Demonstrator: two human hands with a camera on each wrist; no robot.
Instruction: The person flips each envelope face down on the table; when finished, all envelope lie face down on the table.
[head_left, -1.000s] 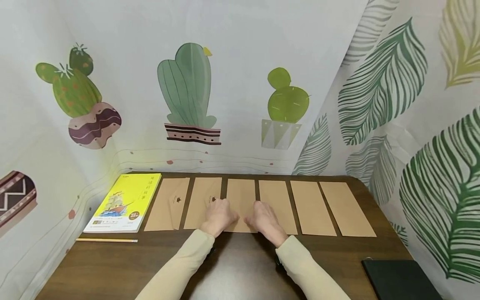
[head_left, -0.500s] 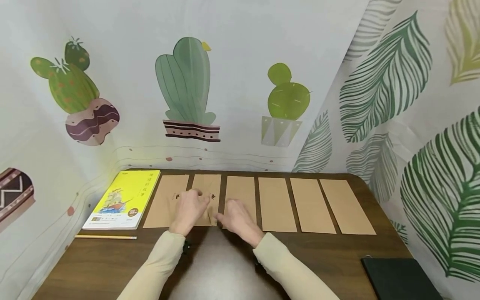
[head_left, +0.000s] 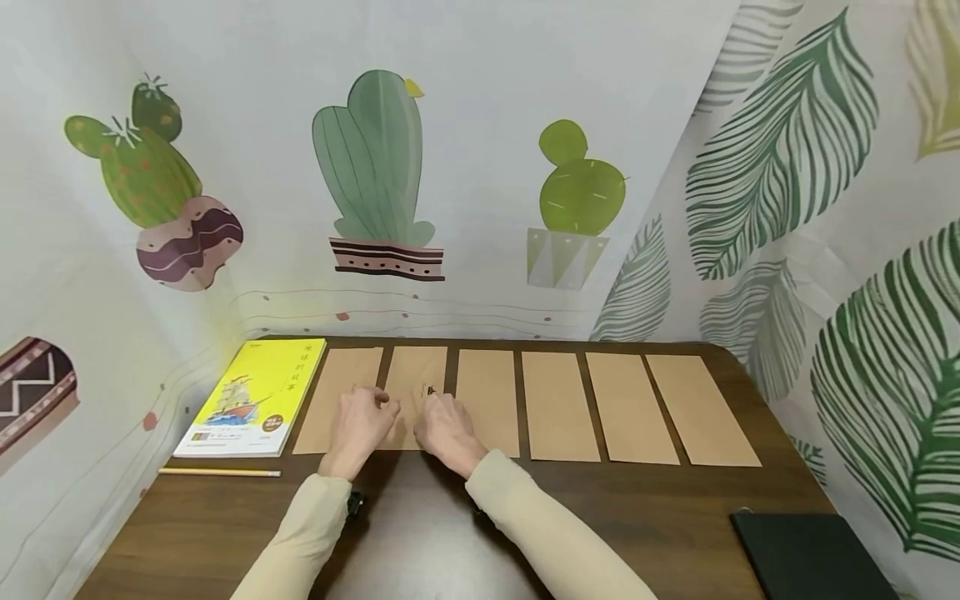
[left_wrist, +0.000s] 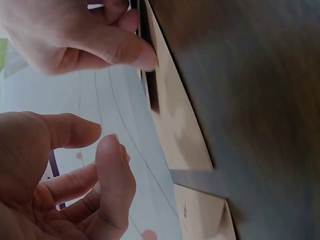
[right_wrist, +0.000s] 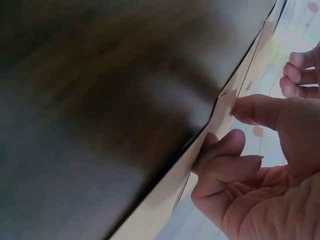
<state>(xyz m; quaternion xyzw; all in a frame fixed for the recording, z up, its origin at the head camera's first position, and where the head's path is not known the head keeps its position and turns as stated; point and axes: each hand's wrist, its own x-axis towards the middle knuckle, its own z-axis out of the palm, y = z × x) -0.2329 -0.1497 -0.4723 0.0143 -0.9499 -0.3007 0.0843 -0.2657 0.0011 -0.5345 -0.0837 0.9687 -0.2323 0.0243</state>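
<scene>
the right hand (head_left: 448,433) is touching the second brown envelope from the left (head_left: 408,367), which is lying on the dark wooden table (head_left: 420,550) between the leftmost envelope (head_left: 348,371) and the third envelope (head_left: 487,400). its thumb is pressing on the paper and its other fingers are lying bent close beside; i cannot tell whether they are pinching it. a small dark mark (head_left: 431,390) is showing just beyond the right fingertips. the left hand (head_left: 360,429) is hanging over the near right part of the leftmost envelope, its fingers bending loosely, thumb and forefinger standing apart. three more envelopes (head_left: 558,408) are continuing the row to the right. on the far left a yellow book (head_left: 255,392) is lying, with a pencil (head_left: 221,472) resting nearer. a flat black object (head_left: 813,554) is sitting at near right.
</scene>
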